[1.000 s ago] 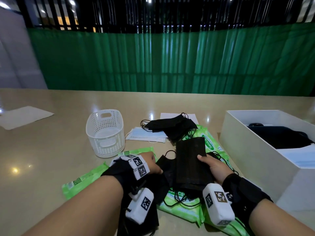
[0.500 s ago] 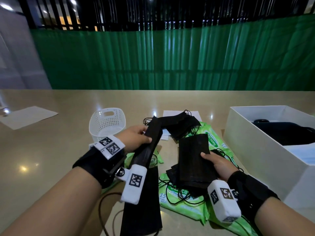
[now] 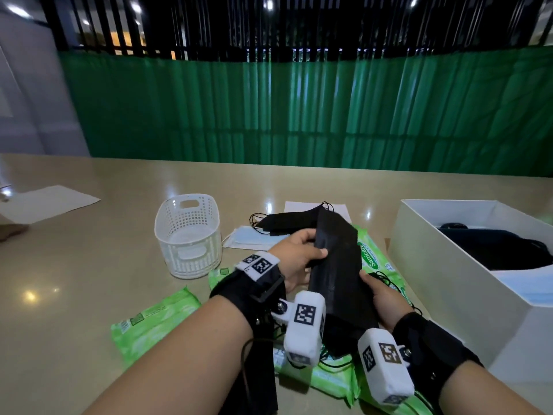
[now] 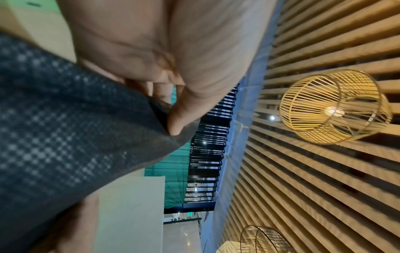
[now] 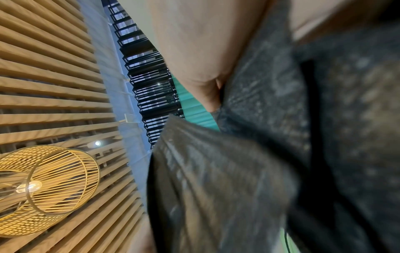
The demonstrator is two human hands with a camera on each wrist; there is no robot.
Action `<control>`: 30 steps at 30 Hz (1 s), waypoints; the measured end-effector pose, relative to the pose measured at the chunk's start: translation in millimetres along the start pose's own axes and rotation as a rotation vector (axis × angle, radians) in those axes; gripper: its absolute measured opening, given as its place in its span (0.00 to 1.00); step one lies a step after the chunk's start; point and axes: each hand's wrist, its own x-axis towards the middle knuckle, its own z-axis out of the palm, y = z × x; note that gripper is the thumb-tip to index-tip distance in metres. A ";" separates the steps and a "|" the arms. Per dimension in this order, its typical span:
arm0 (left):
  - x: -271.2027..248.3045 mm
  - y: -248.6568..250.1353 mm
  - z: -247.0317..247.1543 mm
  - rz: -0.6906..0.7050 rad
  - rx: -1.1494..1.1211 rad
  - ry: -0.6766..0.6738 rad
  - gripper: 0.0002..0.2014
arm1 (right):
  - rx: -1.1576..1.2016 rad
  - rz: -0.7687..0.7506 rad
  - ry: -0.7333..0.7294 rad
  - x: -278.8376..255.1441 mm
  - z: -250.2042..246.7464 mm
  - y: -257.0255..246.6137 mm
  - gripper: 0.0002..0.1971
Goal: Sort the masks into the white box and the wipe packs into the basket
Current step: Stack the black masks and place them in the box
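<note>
Both hands hold a stack of black masks (image 3: 338, 274) above the table's middle. My left hand (image 3: 302, 253) pinches its upper left edge, thumb on top; the left wrist view shows the thumb pressed on the dark mask fabric (image 4: 75, 137). My right hand (image 3: 378, 298) grips the stack's lower right edge, and the black masks (image 5: 238, 171) fill the right wrist view. More black masks (image 3: 287, 223) and a blue mask (image 3: 254, 239) lie behind. Green wipe packs (image 3: 155, 322) lie on the table, some under the masks. The white basket (image 3: 188, 238) stands empty at left. The white box (image 3: 449, 280) at right holds masks.
A sheet of paper (image 3: 48, 202) lies far left on the beige table (image 3: 74, 280). A green corrugated wall (image 3: 299, 115) stands behind the table's far edge. Another white sheet (image 3: 299, 206) lies under the far masks.
My left hand rose from the table with black masks and brought them right onto the stack in my right hand. Both hands now hold one stack.
</note>
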 end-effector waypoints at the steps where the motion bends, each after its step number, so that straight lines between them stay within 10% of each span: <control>1: 1.5 -4.8 1.1 -0.021 -0.012 0.010 0.14 | 0.006 -0.009 -0.009 -0.3 0.6 -1.3 0.19; 5: 5.4 -18.3 -2.1 -0.097 -0.038 0.068 0.15 | -0.016 -0.009 0.008 8.4 -1.4 -1.1 0.30; 18: 28.3 -49.8 -17.7 -0.139 0.260 0.047 0.33 | -0.118 -0.047 -0.201 -4.8 5.4 0.4 0.10; 30: -38.4 1.4 -58.3 -0.214 0.816 0.046 0.12 | -0.147 -0.031 -0.178 -1.0 2.0 0.8 0.07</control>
